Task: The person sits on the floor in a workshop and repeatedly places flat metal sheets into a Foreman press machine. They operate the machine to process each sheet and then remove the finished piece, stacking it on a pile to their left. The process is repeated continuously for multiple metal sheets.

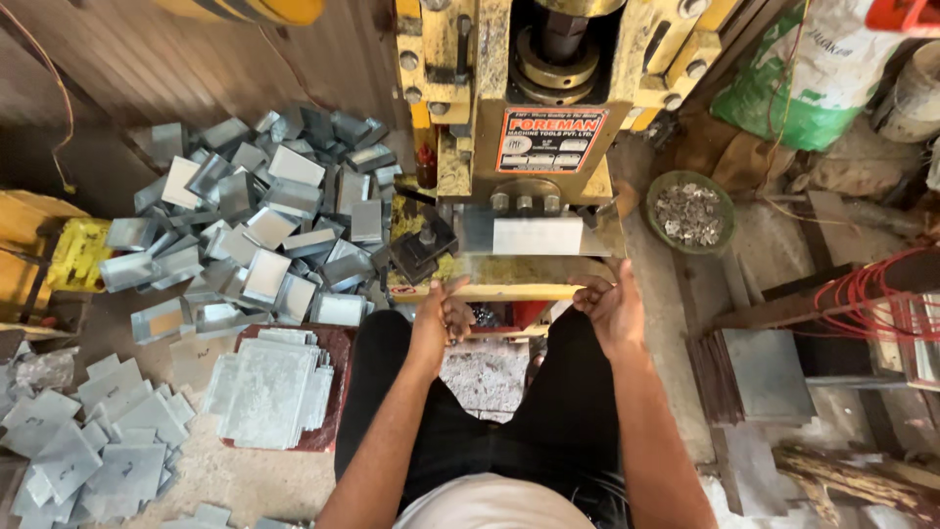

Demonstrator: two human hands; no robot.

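I sit facing a yellow press machine (460, 59). A flat grey metal blank (537, 236) lies on the press bed (509, 279) under the ram. My left hand (443, 315) hovers at the bed's front edge, fingers curled and thumb up, with nothing visible in it. My right hand (611, 306) is at the same edge further right, its fingers also curled in, apparently holding nothing. Both hands are a short way in front of the blank and do not touch it. A black die block (421, 250) sits on the bed's left end.
A heap of bent metal boxes (264, 216) lies left of the press. Flat blanks are stacked on a red-brown board (269, 392) by my left knee, with notched pieces (88, 441) further left. A green bowl of scraps (690, 211), sheet stacks (754, 372) and red wire (871, 294) are on the right.
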